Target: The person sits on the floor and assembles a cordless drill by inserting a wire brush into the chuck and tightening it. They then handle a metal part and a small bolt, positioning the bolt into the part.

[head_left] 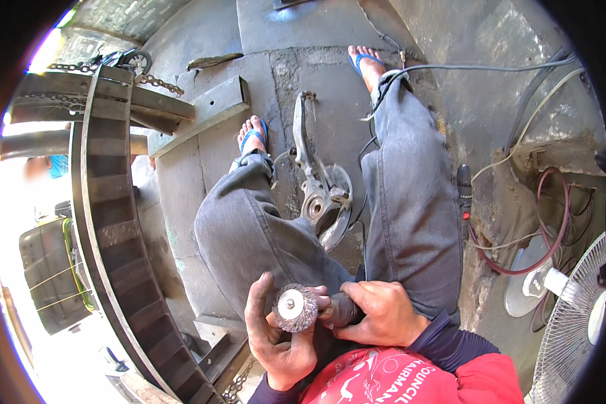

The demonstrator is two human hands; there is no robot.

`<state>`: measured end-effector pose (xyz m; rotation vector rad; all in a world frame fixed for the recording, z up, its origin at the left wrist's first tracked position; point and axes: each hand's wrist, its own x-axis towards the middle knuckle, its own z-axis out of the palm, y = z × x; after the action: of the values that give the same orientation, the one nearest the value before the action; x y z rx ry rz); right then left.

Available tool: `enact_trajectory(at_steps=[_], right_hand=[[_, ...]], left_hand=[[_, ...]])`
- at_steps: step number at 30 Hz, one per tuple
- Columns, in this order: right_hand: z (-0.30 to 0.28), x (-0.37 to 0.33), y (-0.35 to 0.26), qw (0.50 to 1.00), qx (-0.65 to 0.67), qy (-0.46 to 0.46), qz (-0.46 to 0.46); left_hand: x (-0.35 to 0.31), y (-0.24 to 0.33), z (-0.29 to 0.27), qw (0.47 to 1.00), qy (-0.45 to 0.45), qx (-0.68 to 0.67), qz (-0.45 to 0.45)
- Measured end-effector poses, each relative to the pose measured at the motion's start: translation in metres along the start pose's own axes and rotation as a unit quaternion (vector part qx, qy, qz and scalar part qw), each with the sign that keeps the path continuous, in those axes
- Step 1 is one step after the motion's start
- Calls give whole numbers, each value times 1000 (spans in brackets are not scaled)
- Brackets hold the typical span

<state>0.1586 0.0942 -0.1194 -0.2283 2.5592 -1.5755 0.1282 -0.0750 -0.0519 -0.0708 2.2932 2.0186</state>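
A round wire wheel brush [306, 319] with a pale hub sits in my left hand [286, 357], whose fingers curl around its edge and the front of the tool. Behind the brush is a dark, roughly cylindrical power tool [344, 311], mostly hidden by my hands and lap. My right hand [387, 313] wraps around its body. On the ground between my legs lies a grey metal steering knuckle [312, 178] with a long arm pointing away from me. A rounded thin metal plate [341, 180] shows behind its hub opening.
A ribbed steel ramp [111, 185] curves along the left, beside a rectangular metal beam [209, 114] and rusty chains [158, 84]. At the right are a white fan [569, 323], a dark red hose [512, 269] and a black-handled tool [464, 185]. A cable [478, 66] crosses my right leg.
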Motion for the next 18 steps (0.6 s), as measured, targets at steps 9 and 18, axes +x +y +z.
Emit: enact_trajectory(at_steps=[9, 18], right_hand=[[-19, 8, -16, 995, 76, 64, -8], [-72, -6, -24, 989, 141, 27, 17]], left_hand=[[26, 22, 1, 983, 77, -166, -28], [30, 50, 20, 992, 20, -110, -64]])
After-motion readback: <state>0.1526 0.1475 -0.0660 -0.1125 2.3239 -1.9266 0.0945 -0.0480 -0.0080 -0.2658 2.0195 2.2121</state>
